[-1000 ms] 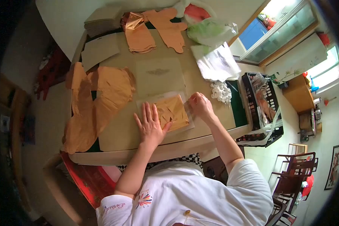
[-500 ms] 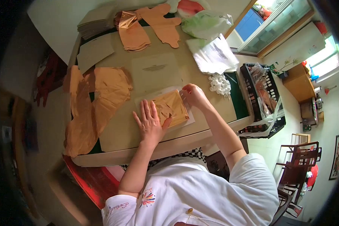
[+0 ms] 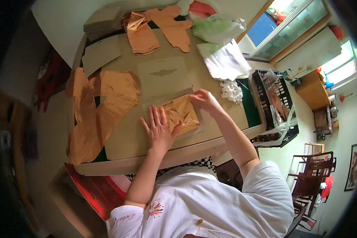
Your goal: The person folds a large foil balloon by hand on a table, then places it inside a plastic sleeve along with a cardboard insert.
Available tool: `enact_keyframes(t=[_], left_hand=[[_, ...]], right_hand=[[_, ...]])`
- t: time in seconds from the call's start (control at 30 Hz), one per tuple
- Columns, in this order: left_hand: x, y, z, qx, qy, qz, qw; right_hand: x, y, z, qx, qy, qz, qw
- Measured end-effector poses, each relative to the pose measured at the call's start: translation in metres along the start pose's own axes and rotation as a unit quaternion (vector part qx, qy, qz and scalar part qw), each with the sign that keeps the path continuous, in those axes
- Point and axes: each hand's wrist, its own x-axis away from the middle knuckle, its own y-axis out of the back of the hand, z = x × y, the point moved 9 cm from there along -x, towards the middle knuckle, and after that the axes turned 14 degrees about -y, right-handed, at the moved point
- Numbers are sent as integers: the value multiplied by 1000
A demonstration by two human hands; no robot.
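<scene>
A crinkled sheet of copper foil [image 3: 181, 113] lies on a clear plastic sheet [image 3: 199, 126] near the table's front edge. My left hand [image 3: 158, 131] lies flat with spread fingers on the foil's left edge, pressing it down. My right hand [image 3: 204, 101] is at the foil's far right corner, fingers pinched on the corner of the clear plastic sheet. A card with printed lines [image 3: 164, 76] lies just behind the foil.
Large copper foil offcuts [image 3: 101, 107] cover the table's left side, more foil pieces [image 3: 160, 29] lie at the back. A stack of cards [image 3: 101, 22], plastic bags [image 3: 224, 59], white bits [image 3: 232, 91] and a black crate [image 3: 273, 107] sit around.
My right hand moved from the foil's right side up to its far corner and took hold of the plastic there. The left hand stayed flat on the foil.
</scene>
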Motion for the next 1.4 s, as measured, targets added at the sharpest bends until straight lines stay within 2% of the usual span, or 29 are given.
enact_keyframes(t=[0.03, 0.07, 0.1, 0.27, 0.37, 0.4, 0.5, 0.7, 0.8, 0.9, 1.07, 1.1, 1.17, 1.23, 1.3, 1.33, 1.4], left_hand=[[0, -2, 1, -2, -3, -5, 1000], [1, -2, 0, -5, -7, -8, 1000], [1, -3, 0, -2, -6, -4, 1000], [-5, 23, -1, 45, -1, -23, 999], [-40, 31, 21, 170, -66, -154, 971], [-57, 35, 25, 137, -74, -133, 979], [-107, 23, 17, 46, -193, -36, 979], [-158, -17, 12, 94, -175, 113, 973], [-165, -13, 5, 19, -173, 28, 984], [-163, -3, -11, -73, -222, 17, 972], [-156, -1, 0, -20, -195, -56, 979], [-149, 4, 0, 3, -181, -71, 981], [-136, 8, -6, 21, -196, -85, 977], [-122, 12, -14, 43, -206, -100, 972], [-106, 16, -19, 68, -210, -117, 968], [-101, 15, -21, 51, -220, -115, 967], [-92, 22, -29, 52, -228, -133, 963]], right_hand=[[13, -5, 9, -8, 23, 5, 1000], [23, -10, 7, -46, -36, 8, 998], [23, -11, 5, -57, -40, 14, 997], [20, -4, -10, -173, -25, 46, 984], [29, 22, -27, -175, -46, 26, 983], [30, 30, -35, -192, -36, 22, 980], [35, 57, -56, -225, -18, 4, 974], [50, 96, -80, -253, -35, -46, 966], [54, 107, -89, -265, -45, -43, 962], [48, 115, -97, -268, -35, -57, 961], [40, 107, -94, -281, 15, -107, 953], [37, 100, -93, -216, -1, -102, 971], [33, 76, -88, -201, 4, -88, 976], [37, 47, -74, -172, -36, -59, 983], [45, 17, -57, -210, -40, -4, 977], [37, 11, -62, -118, -54, -12, 991], [45, 11, -49, -89, -52, -38, 994]])
